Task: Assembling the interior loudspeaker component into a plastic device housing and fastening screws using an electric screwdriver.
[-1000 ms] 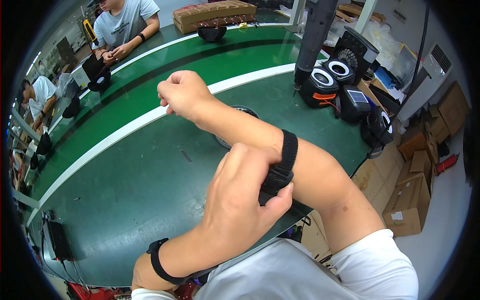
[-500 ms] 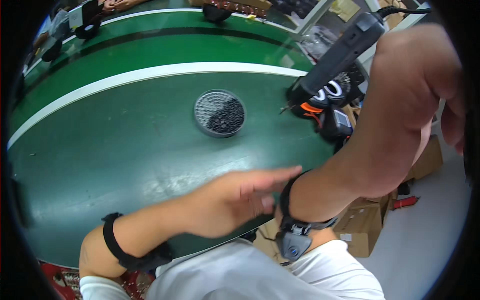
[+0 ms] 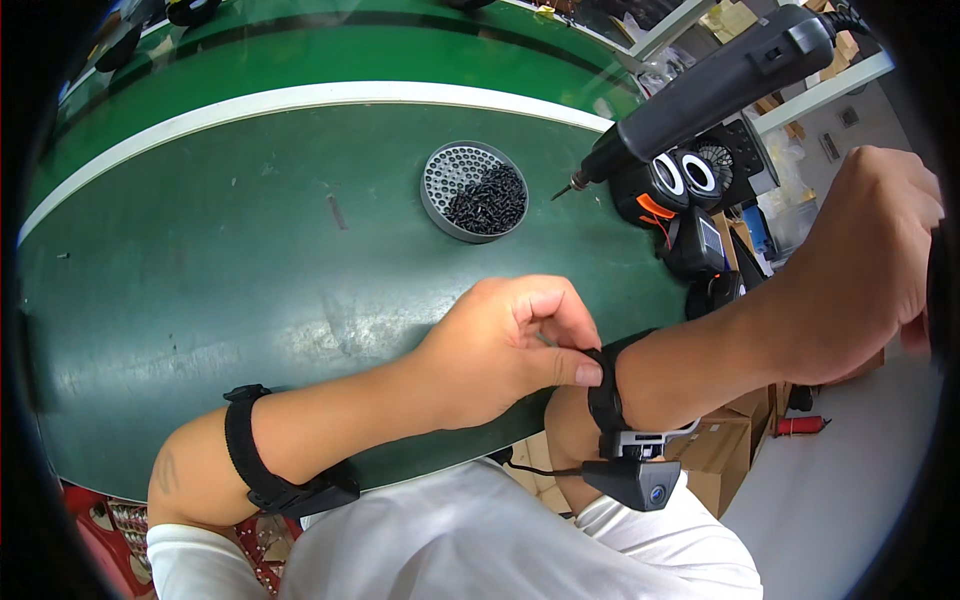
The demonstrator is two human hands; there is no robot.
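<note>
Your left hand [image 3: 515,345] pinches the black strap [image 3: 606,402] between thumb and fingers where it wraps around your right forearm [image 3: 700,365], near the elbow. Your right hand [image 3: 880,235] is raised at the edge of the view; its fingers are partly cut off, so you cannot tell their state. To seat the strap well, hold the right arm steady and draw the band evenly, without twisting. It should lie flat and snug. Check that the small camera [image 3: 635,484] beneath the strap sits firmly and that the cable [image 3: 540,469] beside it is not trapped at the elbow. Avoid the hanging screwdriver [image 3: 705,95] and the dish [image 3: 447,172] of small black parts [image 3: 488,205] on the surface [image 3: 200,290].
</note>
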